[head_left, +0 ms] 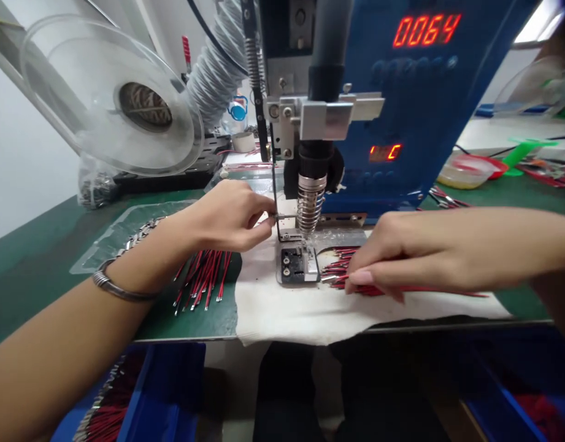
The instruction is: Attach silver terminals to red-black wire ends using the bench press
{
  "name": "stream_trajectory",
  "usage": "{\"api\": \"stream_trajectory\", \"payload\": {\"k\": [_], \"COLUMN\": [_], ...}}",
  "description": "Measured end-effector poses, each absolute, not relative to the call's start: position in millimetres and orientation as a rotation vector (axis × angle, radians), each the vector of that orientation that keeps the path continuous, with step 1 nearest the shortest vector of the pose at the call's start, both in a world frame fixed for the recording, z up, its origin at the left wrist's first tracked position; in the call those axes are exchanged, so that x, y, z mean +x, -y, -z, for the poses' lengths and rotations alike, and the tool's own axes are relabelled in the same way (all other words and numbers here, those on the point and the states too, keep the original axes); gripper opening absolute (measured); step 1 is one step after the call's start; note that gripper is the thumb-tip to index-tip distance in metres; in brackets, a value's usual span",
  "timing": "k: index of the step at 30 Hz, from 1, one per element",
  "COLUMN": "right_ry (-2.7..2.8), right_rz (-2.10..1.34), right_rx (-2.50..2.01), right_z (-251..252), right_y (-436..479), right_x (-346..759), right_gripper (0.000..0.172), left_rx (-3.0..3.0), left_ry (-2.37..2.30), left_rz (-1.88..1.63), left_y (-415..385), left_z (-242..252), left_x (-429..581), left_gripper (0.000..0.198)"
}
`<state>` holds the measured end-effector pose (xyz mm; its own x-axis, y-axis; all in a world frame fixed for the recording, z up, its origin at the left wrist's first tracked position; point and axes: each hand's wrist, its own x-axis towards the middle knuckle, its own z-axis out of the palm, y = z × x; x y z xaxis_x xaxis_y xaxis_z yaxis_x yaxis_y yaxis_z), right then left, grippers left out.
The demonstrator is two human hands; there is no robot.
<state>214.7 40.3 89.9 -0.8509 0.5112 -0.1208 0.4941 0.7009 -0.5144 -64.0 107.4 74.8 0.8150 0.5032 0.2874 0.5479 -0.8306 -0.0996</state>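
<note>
My left hand (234,218) pinches at a thin metal piece beside the vertical rod of the blue machine (402,86); what lies between the fingertips is too small to make out. My right hand (392,258) rests over a bundle of red and black wires (340,267), thumb and fingers together on wires with silvery ends. Between the hands sits a small black fixture (294,265) with a metal block, under a spring-wrapped soldering head (311,202). More red and black wires (206,279) lie below my left wrist.
A white cloth (286,313) covers the front of the green table (24,245). At left are a clear reel (98,110) and a plastic tray (98,245) of metal parts. Blue bins (172,380) with wires stand below. Bowls (466,169) are at the back right.
</note>
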Motion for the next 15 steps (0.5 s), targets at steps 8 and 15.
{"api": "stream_trajectory", "payload": {"k": [8, 15], "right_ry": [2.622, 2.276], "right_rz": [-1.226, -1.19], "right_rx": [-0.801, -0.921], "right_z": [-71, -44], "right_y": [-89, -79], "right_x": [219, 210], "right_gripper": [0.029, 0.027], "left_rx": [-2.763, -2.754], "left_ry": [0.942, 0.965], "left_rz": [0.181, 0.036], "left_y": [-108, -109], "left_z": [-68, -68], "left_x": [-60, -63], "left_gripper": [0.026, 0.028]}}
